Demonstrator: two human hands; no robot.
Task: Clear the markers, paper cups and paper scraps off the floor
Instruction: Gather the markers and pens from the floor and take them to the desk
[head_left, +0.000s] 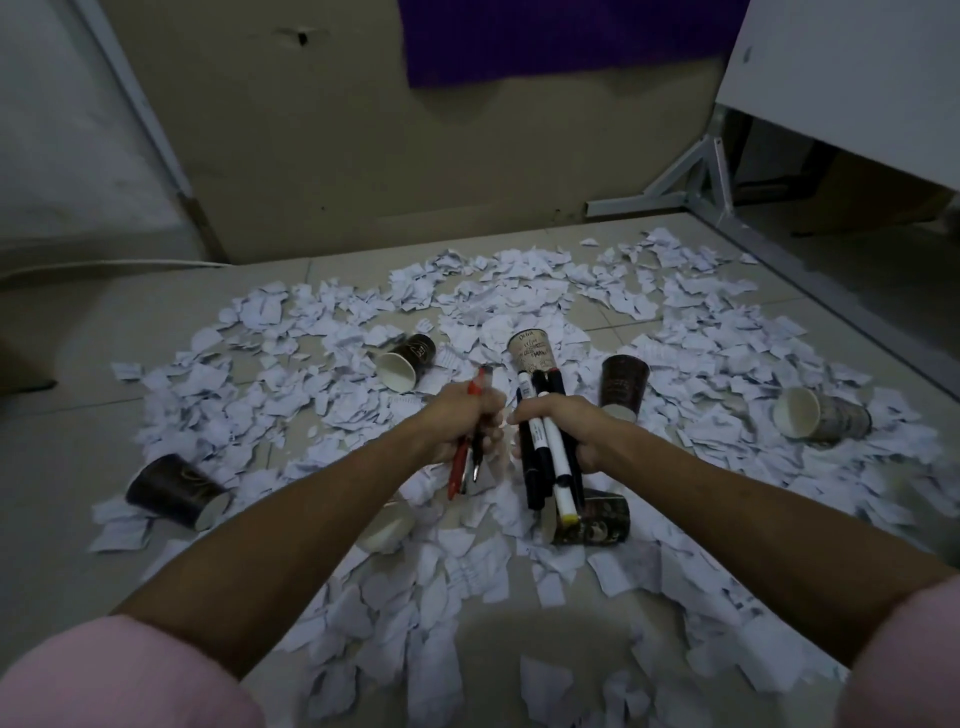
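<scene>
My left hand (462, 418) is shut on a red marker (461, 465) and a dark pen beside it. A bundle of black and white markers (545, 457) fills my right hand (563, 423), fingers closed around it. Both hands hover over the floor's middle. White paper scraps (291, 374) cover the tiles all around. Several paper cups lie on their sides: a dark cup (174, 491) at left, one (408, 358) ahead left, a beige printed cup (531, 351) ahead, a brown cup (623, 384), a pale cup (818, 418) at right, and a dark cup (597, 519) under my right hand.
A beige wall (363, 156) rises behind the mess with a purple sheet (545, 36) hanging on it. A white table (857, 78) on a grey metal frame (711, 187) stands at the right. A white panel (62, 130) leans at the left.
</scene>
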